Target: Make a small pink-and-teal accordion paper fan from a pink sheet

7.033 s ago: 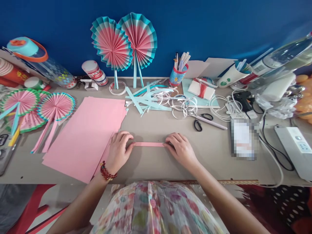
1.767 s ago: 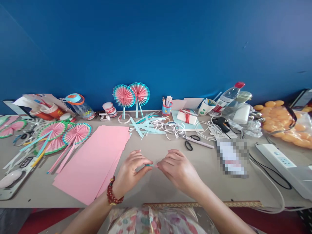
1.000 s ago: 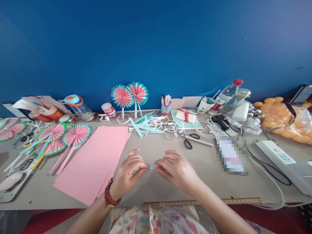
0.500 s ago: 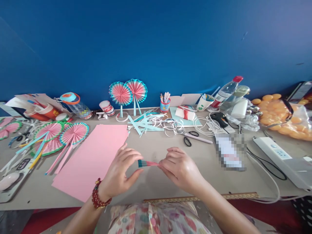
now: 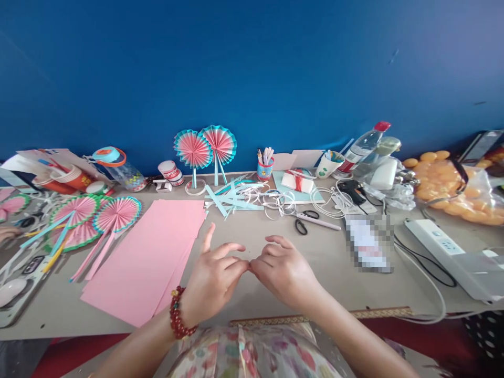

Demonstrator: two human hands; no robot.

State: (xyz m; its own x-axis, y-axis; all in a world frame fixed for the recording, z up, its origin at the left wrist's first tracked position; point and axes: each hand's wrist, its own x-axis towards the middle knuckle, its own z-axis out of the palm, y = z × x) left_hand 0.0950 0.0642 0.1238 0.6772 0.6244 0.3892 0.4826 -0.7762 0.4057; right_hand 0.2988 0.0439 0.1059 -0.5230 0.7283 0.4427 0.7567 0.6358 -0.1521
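My left hand [image 5: 214,275], with a red bead bracelet [image 5: 179,314] at the wrist, is pinched with its index finger raised and other fingers partly spread. Its thumb and fingertips meet those of my right hand [image 5: 283,270], which is closed in a pinch too. The pleated pink and teal paper seen between them a moment ago is now hidden behind the fingers. Left of my hands lie pink paper sheets [image 5: 144,252] in a stack. Scissors [image 5: 301,227] with black handles lie beyond my right hand, beside a pale knife-like stick [image 5: 325,222].
Two finished paper fans [image 5: 192,149] lean on the blue wall, behind light-blue paper strips [image 5: 232,197]. More fans [image 5: 117,214] lie left, near a person's hand [image 5: 8,232]. Right are a blurred phone-like object [image 5: 369,244], a power strip [image 5: 444,244], cables and a bottle [image 5: 360,149].
My left hand has moved right and closed in against my right hand. The pleated paper has gone out of sight between the fingers. Another person's hand has appeared at the left edge.
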